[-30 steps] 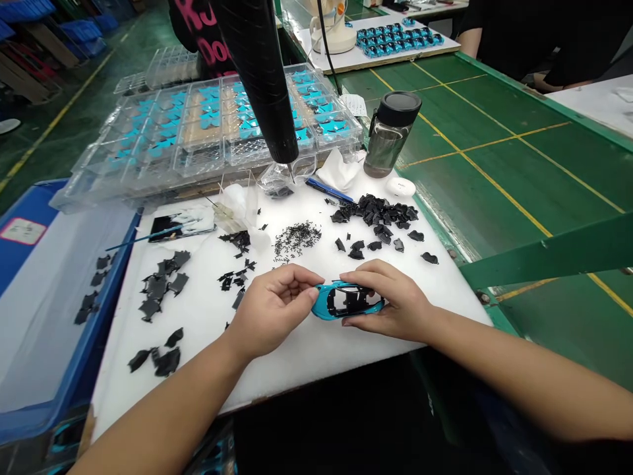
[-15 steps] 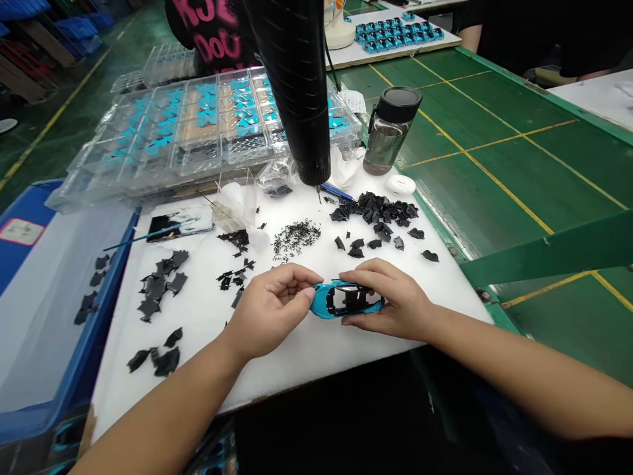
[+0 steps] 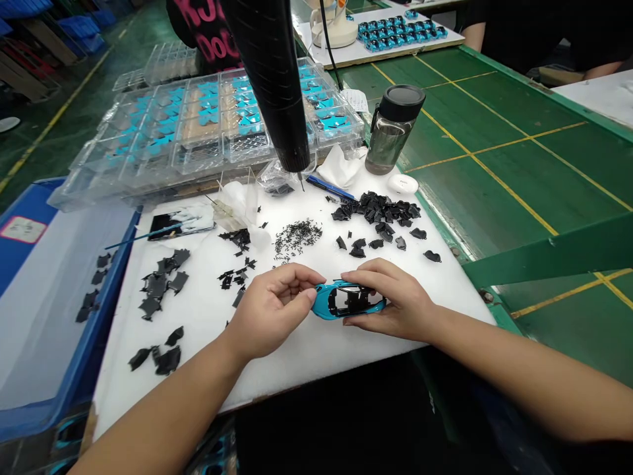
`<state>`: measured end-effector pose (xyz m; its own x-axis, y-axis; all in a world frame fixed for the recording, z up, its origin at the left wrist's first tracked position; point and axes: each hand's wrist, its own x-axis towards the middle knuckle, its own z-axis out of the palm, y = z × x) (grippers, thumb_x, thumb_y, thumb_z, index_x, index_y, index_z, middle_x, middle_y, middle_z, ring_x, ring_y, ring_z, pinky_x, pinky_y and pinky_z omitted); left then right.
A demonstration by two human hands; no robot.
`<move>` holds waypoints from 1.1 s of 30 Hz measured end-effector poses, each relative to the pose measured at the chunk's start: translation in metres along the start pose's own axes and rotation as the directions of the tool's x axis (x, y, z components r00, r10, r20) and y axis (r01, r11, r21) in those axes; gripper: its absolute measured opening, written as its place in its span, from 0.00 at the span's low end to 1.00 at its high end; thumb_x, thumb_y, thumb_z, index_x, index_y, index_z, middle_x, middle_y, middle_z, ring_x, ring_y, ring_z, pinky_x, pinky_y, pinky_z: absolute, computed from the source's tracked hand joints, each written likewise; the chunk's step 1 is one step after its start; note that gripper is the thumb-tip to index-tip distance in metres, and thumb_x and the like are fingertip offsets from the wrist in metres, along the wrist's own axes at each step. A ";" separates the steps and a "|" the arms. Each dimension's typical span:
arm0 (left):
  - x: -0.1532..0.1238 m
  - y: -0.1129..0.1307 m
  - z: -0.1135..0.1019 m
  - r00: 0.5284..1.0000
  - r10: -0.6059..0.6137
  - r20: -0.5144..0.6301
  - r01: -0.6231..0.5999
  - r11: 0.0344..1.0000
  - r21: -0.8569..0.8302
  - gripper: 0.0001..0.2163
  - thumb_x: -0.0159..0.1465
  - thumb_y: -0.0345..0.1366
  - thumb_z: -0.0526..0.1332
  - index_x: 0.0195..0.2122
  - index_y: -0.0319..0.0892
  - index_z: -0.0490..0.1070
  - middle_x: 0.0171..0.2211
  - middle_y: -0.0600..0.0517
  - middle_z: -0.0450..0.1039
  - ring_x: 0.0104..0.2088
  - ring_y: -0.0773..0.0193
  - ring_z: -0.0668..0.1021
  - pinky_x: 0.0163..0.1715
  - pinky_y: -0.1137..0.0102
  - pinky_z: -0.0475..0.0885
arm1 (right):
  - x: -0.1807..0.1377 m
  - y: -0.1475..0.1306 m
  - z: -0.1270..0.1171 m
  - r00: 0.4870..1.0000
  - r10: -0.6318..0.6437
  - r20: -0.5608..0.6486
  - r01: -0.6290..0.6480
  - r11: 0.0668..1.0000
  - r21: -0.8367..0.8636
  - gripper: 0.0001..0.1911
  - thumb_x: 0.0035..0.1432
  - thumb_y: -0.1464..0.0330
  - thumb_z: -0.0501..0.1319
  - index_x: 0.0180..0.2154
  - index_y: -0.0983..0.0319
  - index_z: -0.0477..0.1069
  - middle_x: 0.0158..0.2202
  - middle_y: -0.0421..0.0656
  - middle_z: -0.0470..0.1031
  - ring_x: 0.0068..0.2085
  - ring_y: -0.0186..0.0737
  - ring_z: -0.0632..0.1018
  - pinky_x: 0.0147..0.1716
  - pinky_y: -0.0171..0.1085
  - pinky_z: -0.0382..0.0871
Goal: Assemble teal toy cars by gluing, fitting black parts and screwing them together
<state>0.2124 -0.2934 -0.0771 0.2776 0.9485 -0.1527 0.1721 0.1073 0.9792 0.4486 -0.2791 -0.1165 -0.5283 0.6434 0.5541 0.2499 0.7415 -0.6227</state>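
A blue toy car body [image 3: 325,303] with black parts inside its window openings is held between my two hands, over the front of the white foam-topped board [image 3: 316,356]. My left hand [image 3: 271,307] pinches its left end between thumb and fingers. Around its right end, my right hand [image 3: 390,297] is closed, thumb on the near side and fingers on the far side. Just beyond the car lies a scatter of tiny black screws [image 3: 298,236]. An electric screwdriver [image 3: 277,86] hangs above them, its bit pointing down and touched by neither hand.
Black plastic parts lie in a heap [image 3: 383,210] at right and in groups [image 3: 161,280] at left. Behind stand a clear compartment tray [image 3: 198,158] of blue pieces and a water bottle [image 3: 393,132]. A blue bin [image 3: 64,389] flanks the board's left side; a blue pen [image 3: 330,188] lies behind the screws.
The hanging screwdriver has swung to the left, uncovering more of the blue pen and the tray. Both hands keep the same hold on the toy car body.
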 end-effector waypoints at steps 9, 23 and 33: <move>-0.001 -0.001 -0.001 1.000 -0.017 0.005 0.017 1.000 -0.005 0.06 0.61 0.31 0.62 0.39 0.40 0.77 0.32 0.50 0.78 0.32 0.65 0.79 0.33 0.73 0.76 | -0.001 0.001 0.001 1.000 -0.002 0.007 0.002 1.000 -0.007 0.30 0.56 0.60 0.71 0.58 0.59 0.66 0.41 0.48 0.72 0.40 0.44 0.76 0.36 0.40 0.74; 0.000 -0.009 -0.006 0.996 -0.024 0.083 0.034 0.992 -0.121 0.09 0.64 0.32 0.63 0.45 0.43 0.77 0.38 0.49 0.78 0.38 0.64 0.78 0.40 0.72 0.75 | 0.000 0.002 -0.001 1.000 0.021 -0.020 -0.020 1.000 0.017 0.30 0.55 0.59 0.71 0.57 0.59 0.68 0.41 0.48 0.73 0.40 0.44 0.76 0.36 0.41 0.75; 0.004 -0.008 -0.005 0.952 -0.093 0.293 0.235 0.836 -0.496 0.12 0.62 0.38 0.68 0.46 0.44 0.77 0.37 0.49 0.77 0.36 0.66 0.78 0.38 0.72 0.75 | 0.001 0.001 -0.002 0.998 0.023 -0.066 -0.021 0.999 0.033 0.31 0.53 0.55 0.72 0.55 0.60 0.69 0.41 0.48 0.75 0.40 0.45 0.78 0.37 0.42 0.75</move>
<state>0.2077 -0.2892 -0.0850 0.5247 0.8053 -0.2758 -0.2595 0.4599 0.8492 0.4500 -0.2768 -0.1154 -0.4677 0.6712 0.5751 0.2337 0.7214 -0.6519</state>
